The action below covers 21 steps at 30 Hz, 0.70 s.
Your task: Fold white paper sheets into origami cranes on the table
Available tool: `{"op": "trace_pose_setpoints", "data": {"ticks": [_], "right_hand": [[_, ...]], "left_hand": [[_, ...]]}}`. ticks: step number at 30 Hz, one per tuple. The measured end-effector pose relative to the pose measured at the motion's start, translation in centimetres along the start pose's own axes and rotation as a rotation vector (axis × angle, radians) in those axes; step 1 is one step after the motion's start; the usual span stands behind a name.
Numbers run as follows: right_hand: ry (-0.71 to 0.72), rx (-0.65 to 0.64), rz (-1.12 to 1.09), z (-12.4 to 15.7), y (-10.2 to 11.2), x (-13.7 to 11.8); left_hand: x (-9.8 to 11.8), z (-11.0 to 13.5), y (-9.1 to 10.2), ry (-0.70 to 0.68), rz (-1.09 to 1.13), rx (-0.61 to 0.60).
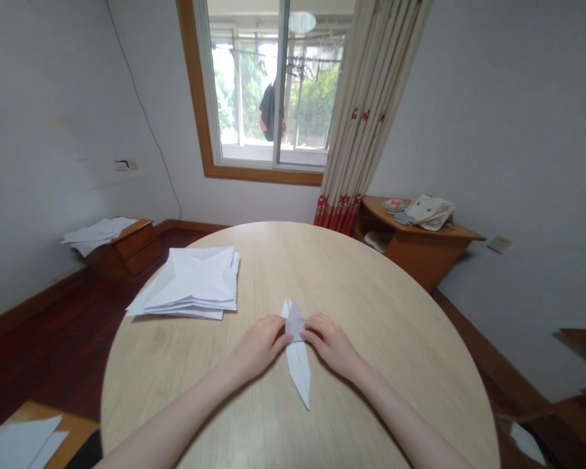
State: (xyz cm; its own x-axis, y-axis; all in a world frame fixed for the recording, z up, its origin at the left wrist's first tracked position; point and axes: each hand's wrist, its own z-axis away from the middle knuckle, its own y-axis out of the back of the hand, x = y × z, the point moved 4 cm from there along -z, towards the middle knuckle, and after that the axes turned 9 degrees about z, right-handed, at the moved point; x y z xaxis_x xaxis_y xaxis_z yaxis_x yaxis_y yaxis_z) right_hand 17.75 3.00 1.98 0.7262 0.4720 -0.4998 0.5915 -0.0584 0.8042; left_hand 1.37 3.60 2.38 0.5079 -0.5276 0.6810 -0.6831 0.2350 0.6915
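Note:
A narrow, pointed piece of folded white paper (pixel 299 365) lies on the round light-wood table (pixel 371 306), its long tip toward me. My left hand (pixel 258 342) pinches its upper part from the left. My right hand (pixel 331 344) pinches the same part from the right. The fingertips of both hands meet at the paper's top flaps. A stack of folded white paper sheets (pixel 190 283) rests on the table to the far left of my hands.
A low wooden cabinet (pixel 127 244) with papers stands by the left wall. A corner shelf (pixel 415 241) with a bag is at the right of a curtain (pixel 366 111). More white sheets (pixel 14 443) lie at the bottom left.

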Motion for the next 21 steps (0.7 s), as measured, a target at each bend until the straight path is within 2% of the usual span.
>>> {"op": "trace_pose_setpoints", "data": {"ticks": [4,7,15,21], "right_hand": [[-0.084,0.047,-0.080,-0.1,-0.7,0.8],[-0.104,0.072,-0.118,-0.2,-1.2,1.3],[-0.027,0.076,-0.014,-0.2,-1.9,1.2],[-0.034,0.137,0.059,-0.1,-1.5,0.8]], "left_hand": [[-0.5,0.0,-0.4,0.061,0.193,0.071],[-1.0,-0.2,-0.8,0.057,0.251,0.103],[-2.1,-0.5,-1.5,0.022,0.304,0.160],[-1.4,-0.4,-1.1,-0.084,0.228,0.209]]}}
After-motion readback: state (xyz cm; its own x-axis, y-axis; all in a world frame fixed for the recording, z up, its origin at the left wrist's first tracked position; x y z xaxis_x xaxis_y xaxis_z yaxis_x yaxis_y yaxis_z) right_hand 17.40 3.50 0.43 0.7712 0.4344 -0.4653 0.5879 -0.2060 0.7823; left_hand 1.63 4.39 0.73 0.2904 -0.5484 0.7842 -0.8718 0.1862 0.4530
